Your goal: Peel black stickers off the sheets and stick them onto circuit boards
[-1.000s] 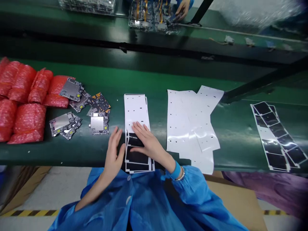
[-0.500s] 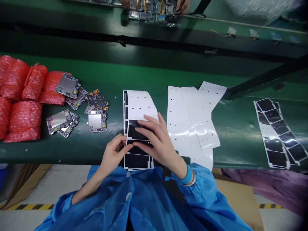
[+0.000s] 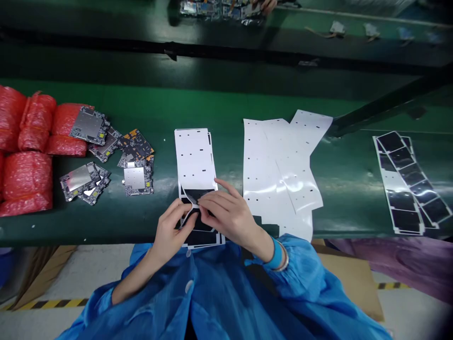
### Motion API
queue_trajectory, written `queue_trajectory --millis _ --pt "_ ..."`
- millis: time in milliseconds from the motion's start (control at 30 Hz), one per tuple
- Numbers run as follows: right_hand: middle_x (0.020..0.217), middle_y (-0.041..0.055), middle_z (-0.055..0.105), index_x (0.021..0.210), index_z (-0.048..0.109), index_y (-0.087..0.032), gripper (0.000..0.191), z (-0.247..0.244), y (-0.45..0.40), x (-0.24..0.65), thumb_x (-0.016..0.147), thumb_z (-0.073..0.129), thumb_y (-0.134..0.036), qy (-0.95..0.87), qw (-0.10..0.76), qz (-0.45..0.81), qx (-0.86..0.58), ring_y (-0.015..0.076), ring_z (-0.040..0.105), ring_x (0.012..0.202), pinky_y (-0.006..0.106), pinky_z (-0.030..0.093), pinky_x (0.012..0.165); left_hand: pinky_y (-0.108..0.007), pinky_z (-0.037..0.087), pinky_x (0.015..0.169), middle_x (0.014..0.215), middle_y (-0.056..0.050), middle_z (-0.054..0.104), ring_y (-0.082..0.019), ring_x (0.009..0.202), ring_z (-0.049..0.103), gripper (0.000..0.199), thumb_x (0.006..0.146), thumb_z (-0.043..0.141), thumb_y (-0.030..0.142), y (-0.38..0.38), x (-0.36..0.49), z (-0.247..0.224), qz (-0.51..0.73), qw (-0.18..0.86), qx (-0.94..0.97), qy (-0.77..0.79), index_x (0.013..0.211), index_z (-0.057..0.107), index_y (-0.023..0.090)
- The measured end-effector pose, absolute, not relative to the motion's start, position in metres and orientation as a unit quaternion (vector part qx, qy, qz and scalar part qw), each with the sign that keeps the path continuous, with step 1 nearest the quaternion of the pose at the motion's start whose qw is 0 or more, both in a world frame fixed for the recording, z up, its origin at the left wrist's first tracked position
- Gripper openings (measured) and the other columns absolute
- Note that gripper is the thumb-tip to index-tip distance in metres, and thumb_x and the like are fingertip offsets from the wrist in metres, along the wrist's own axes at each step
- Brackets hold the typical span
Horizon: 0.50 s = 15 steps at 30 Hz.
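Note:
A stack of white-framed sheets with black adhesive stickers (image 3: pixel 201 238) lies on the green bench in front of me. Over its far part rests a white backing sheet (image 3: pixel 194 158) with small dark holes. My left hand (image 3: pixel 173 229) pinches the lifted, curled white edge of the top sticker sheet (image 3: pixel 188 194) between thumb and forefinger. Right beside it, my right hand (image 3: pixel 230 215) has its fingertips closed on the same sheet by a dark sticker; the exact grip is partly hidden by the fingers.
Circuit boards (image 3: pixel 138 179) lie to the left, beside red bubble-wrapped bundles (image 3: pixel 28 177). Several white backing sheets (image 3: pixel 276 170) overlap to the right. Black sticker strips (image 3: pixel 403 189) are at the far right. Across the bench, another person's hand (image 3: pixel 268 5) is near wrapped boards (image 3: pixel 201 8).
The white backing sheet has gone from curved up to lying flatter. My right hand's spread fingers have drawn together toward my left hand, and the sticker sheet's edge now curls up between them.

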State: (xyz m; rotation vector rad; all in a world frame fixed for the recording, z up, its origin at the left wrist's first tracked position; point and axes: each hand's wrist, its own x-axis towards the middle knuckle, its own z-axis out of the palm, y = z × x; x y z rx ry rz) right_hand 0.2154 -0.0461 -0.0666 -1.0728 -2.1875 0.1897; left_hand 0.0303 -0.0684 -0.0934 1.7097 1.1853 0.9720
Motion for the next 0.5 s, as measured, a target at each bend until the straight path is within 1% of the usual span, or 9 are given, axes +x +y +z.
queue_trajectory --millis 33,100,133,167,233,300,367,433,500 --pt "0.078 -0.0008 0.078 0.081 0.070 -0.022 0.019 -0.066 -0.044 0.220 0.091 0.059 -0.010 -0.818 0.359 0.116 -0.434 0.0145 0.073 0.072 0.045 0.059 0.101 -0.020 0.042 0.060 0.075 0.004 0.047 -0.009 0.065 0.050 0.009 0.096 0.059 0.019 -0.071 0.030 -0.096 0.387 0.419 0.666 0.481 0.105 0.061 0.022" --pt "0.075 -0.0021 0.076 0.078 0.071 -0.023 0.016 -0.064 -0.039 0.235 0.088 0.063 -0.014 -0.726 0.416 0.223 -0.501 0.0146 0.072 0.070 0.039 0.064 0.087 -0.019 0.043 0.059 0.073 0.007 0.044 -0.009 0.061 0.049 0.032 0.096 0.059 0.021 -0.076 0.026 -0.103 0.399 0.418 0.639 0.507 0.126 0.049 0.024" --pt "0.074 -0.0027 0.076 0.077 0.072 -0.024 0.014 -0.064 -0.036 0.242 0.087 0.065 -0.017 -0.657 0.455 0.270 -0.537 0.0146 0.072 0.069 0.035 0.064 0.079 -0.020 0.044 0.060 0.073 0.008 0.044 -0.010 0.061 0.049 0.040 0.095 0.059 0.021 -0.078 0.024 -0.107 0.398 0.400 0.639 0.523 0.132 0.042 0.025" --pt "0.074 -0.0032 0.075 0.078 0.073 -0.025 0.012 -0.063 -0.034 0.249 0.087 0.067 -0.021 -0.581 0.498 0.304 -0.567 0.0144 0.071 0.069 0.033 0.064 0.073 -0.021 0.045 0.062 0.074 0.007 0.044 -0.010 0.062 0.050 0.042 0.095 0.058 0.021 -0.081 0.023 -0.111 0.382 0.367 0.656 0.538 0.133 0.041 0.024" --pt "0.073 -0.0041 0.074 0.080 0.075 -0.026 0.009 -0.063 -0.033 0.254 0.087 0.069 -0.026 -0.459 0.565 0.327 -0.602 0.0138 0.070 0.068 0.030 0.062 0.066 -0.026 0.047 0.068 0.080 0.002 0.048 -0.014 0.071 0.054 0.032 0.094 0.056 0.020 -0.083 0.021 -0.116 0.306 0.267 0.719 0.564 0.126 0.051 0.023" --pt "0.075 -0.0034 0.075 0.082 0.077 -0.027 0.008 -0.062 -0.037 0.246 0.086 0.071 -0.026 -0.451 0.568 0.339 -0.599 0.0141 0.071 0.070 0.030 0.062 0.067 -0.036 0.050 0.078 0.096 -0.007 0.055 -0.022 0.088 0.058 0.027 0.093 0.056 0.020 -0.082 0.022 -0.116 0.234 0.167 0.758 0.585 0.119 0.062 0.021" --pt "0.085 -0.0006 0.079 0.085 0.078 -0.027 0.010 -0.061 -0.043 0.229 0.087 0.070 -0.023 -0.538 0.515 0.380 -0.549 0.0166 0.075 0.080 0.033 0.064 0.075 -0.045 0.052 0.087 0.117 -0.015 0.054 -0.030 0.107 0.057 0.032 0.092 0.058 0.024 -0.078 0.025 -0.112 0.229 0.143 0.762 0.589 0.124 0.064 0.019" --pt "0.098 0.0026 0.081 0.094 0.079 -0.027 0.013 -0.062 -0.048 0.213 0.091 0.068 -0.023 -0.614 0.470 0.435 -0.461 0.0195 0.077 0.094 0.038 0.064 0.088 -0.051 0.050 0.100 0.128 -0.017 0.053 -0.033 0.122 0.053 0.037 0.092 0.061 0.030 -0.074 0.025 -0.105 0.260 0.207 0.753 0.568 0.128 0.063 0.018" --pt "0.109 0.0044 0.080 0.105 0.078 -0.027 0.017 -0.065 -0.049 0.207 0.094 0.065 -0.025 -0.612 0.485 0.460 -0.423 0.0206 0.076 0.104 0.042 0.063 0.094 -0.052 0.046 0.110 0.125 -0.014 0.059 -0.032 0.127 0.053 0.038 0.092 0.063 0.036 -0.071 0.022 -0.099 0.277 0.303 0.736 0.538 0.127 0.065 0.021"
